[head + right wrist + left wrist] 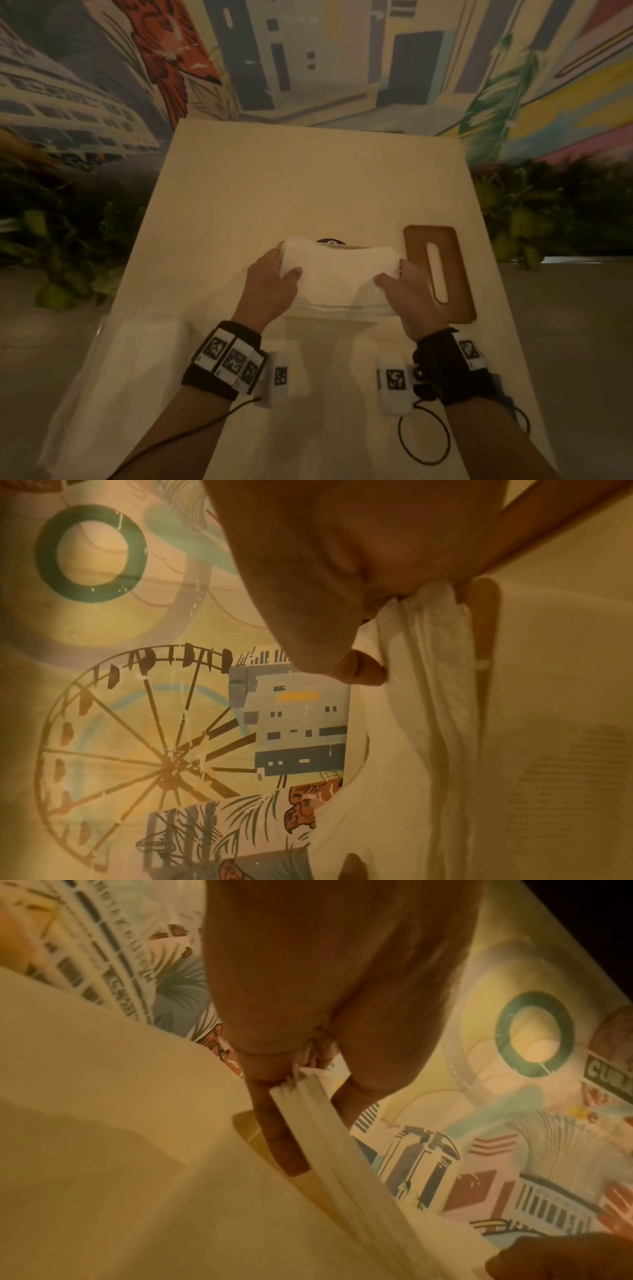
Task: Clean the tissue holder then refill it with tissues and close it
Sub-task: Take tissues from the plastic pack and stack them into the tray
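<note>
Tissues (337, 270) stack pinched at both ends, left hand (274, 286) and right hand (409, 294), wooden lid (442, 270) just beside right hand, bare table (308, 185) beyond

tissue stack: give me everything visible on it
The tissue stack is a thick white wad of folded sheets, soft and papery, its layered edges showing. The left hand and right hand grip opposite ends, thumbs on top. It sags slightly and hides most of the holder behind it, beside the wooden lid.

**Readable text**

Only one word fragment reads: "CUBA" in white capitals on a dark painted sign (609, 1073) in the wall mural (514, 1123), cut off at the edge, beyond the left hand (325, 988).
</note>
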